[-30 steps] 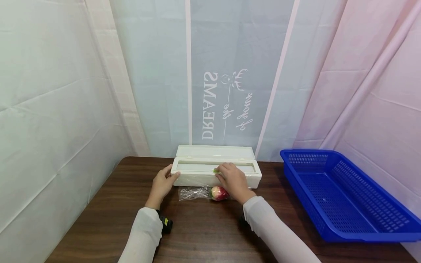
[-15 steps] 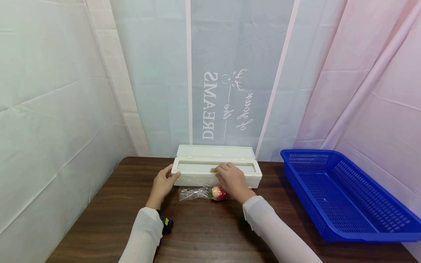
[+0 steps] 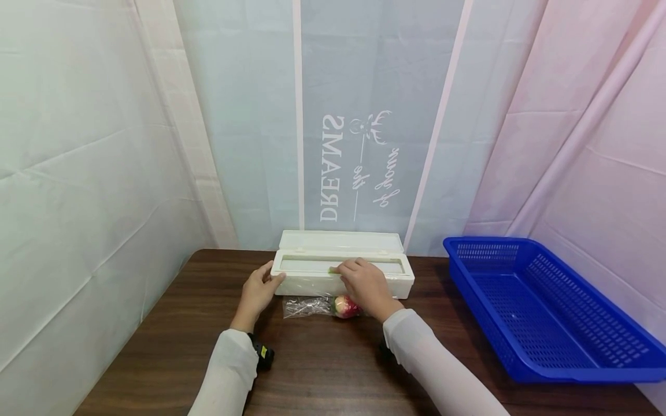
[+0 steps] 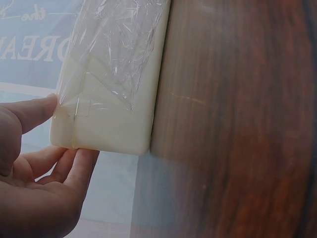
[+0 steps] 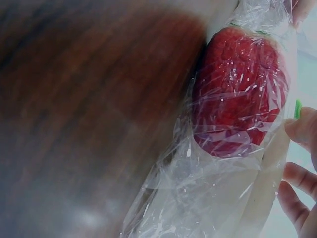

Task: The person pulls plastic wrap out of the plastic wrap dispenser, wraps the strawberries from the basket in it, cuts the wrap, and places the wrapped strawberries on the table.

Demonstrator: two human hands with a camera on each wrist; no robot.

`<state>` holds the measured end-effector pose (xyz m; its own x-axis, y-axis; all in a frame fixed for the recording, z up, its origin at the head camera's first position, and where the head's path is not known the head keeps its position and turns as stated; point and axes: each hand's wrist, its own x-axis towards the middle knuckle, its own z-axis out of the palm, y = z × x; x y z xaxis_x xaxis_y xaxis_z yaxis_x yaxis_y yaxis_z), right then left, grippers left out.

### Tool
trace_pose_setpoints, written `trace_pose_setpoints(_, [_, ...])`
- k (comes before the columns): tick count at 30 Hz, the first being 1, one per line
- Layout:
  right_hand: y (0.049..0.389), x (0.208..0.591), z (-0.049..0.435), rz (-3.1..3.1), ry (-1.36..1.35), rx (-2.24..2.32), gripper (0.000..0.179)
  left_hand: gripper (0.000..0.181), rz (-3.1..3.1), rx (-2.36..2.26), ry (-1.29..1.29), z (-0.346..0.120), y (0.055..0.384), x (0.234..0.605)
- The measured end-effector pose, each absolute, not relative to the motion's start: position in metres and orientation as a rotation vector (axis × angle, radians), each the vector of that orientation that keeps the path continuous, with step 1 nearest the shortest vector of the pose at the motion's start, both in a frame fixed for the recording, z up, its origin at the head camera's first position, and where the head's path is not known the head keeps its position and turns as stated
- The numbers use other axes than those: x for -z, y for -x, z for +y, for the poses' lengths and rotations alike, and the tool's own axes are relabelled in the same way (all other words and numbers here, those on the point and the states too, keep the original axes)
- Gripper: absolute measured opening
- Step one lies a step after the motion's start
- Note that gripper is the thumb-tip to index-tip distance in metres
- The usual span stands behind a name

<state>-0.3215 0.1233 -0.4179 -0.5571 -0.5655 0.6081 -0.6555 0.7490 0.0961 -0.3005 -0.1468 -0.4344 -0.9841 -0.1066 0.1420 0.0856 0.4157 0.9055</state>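
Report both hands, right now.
Left hand: holding the long white plastic box.
Right hand: at the small green plastic slider; open or closed cannot be told.

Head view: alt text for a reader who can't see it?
A person's left hand grips the left end of a white box; the right hand touches its green tab. A plastic-wrapped red item lies in front, a blue basket to the right.

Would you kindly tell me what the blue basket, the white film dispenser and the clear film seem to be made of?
Blue basket: likely moulded plastic, slightly glossy, given its regular perforations.
White film dispenser: probably rigid plastic, smooth, with rounded corners.
Clear film: apparently thin plastic, shiny, with bright creases.
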Motion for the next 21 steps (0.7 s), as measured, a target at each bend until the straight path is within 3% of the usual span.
trace_pose_setpoints(10, [0.325, 0.42, 0.1213, -2.255, -0.938, -0.154, 0.036, 0.061, -2.468, 1.619, -0.011, -0.1457, 0.2986, 0.4338])
trace_pose_setpoints(21, [0.3236, 0.419, 0.1212, -2.318, -0.972, -0.048, 0.062, 0.06, -2.474, 1.596, -0.007, -0.1458, 0.2987, 0.4341])
